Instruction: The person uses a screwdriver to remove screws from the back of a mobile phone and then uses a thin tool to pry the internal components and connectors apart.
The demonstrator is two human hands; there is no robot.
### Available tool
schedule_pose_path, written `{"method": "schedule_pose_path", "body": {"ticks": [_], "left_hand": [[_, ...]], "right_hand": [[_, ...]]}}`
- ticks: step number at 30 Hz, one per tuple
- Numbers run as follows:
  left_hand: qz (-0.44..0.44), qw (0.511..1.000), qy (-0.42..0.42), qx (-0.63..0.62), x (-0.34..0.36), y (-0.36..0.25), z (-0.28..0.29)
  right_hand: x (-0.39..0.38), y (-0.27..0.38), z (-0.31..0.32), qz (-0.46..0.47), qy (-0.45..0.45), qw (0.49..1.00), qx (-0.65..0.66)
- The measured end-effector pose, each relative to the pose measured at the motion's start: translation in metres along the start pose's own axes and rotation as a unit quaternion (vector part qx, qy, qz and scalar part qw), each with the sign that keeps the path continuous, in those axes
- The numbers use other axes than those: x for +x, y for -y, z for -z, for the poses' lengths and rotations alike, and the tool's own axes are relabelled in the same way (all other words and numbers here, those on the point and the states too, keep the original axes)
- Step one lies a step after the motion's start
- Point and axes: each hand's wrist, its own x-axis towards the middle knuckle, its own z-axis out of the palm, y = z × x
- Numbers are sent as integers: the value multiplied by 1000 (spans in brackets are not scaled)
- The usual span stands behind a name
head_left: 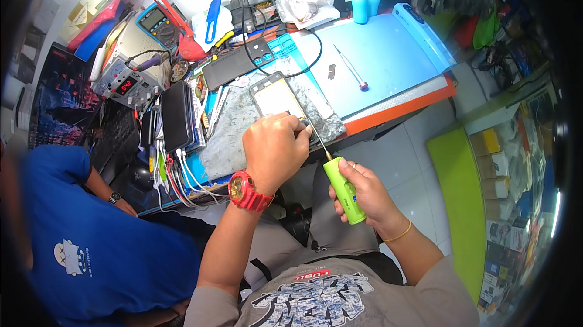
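Observation:
In my right hand point(358, 196) is a lime-green powered screwdriver point(344, 188), my fingers wrapped round its handle. Its thin shaft slants away from me, and the tip ends close to the fingers of my left hand point(276, 144). That left hand, with a red watch point(246, 192) on its wrist, is bent over the near end of an opened phone point(278, 97) with a white inner face. Thumb and forefinger are pressed together there; what they hold is hidden. The phone lies on a worn grey mat point(228, 144) at the bench's near edge.
A blue mat point(388, 65) at right bears a thin screwdriver point(352, 68) and a small dark part point(331, 72). Left stand a dark phone point(177, 115), white cables point(188, 175), a power supply point(130, 62) and a multimeter point(158, 26). A person in blue point(103, 223) sits at my left.

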Motion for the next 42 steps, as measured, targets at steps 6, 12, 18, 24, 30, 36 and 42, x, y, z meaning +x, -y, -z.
{"method": "schedule_pose_path", "body": {"ticks": [6, 12, 18, 24, 30, 36, 42], "left_hand": [[-7, 1000, -3, 2, -1, 0, -1], [14, 1000, 3, 4, -2, 6, 7], [-3, 1000, 17, -3, 2, -1, 2], [-4, 1000, -5, 13, 2, -6, -4], [19, 1000, 14, 6, 3, -3, -1], [-15, 1000, 5, 15, 4, -2, -1], [-21, 1000, 7, 4, 4, -1, 0]], "right_hand": [[0, -1, -1, 3, -1, 1000, 6], [8, 2, -12, -8, 12, 1000, -3], [-3, 3, -2, 0, -10, 1000, -4], [3, -1, -3, 16, -8, 1000, -6], [5, 0, -6, 17, -5, 1000, 4], [6, 1, -4, 15, -3, 1000, -1], [2, 0, 0, 12, -2, 1000, -12]]}}
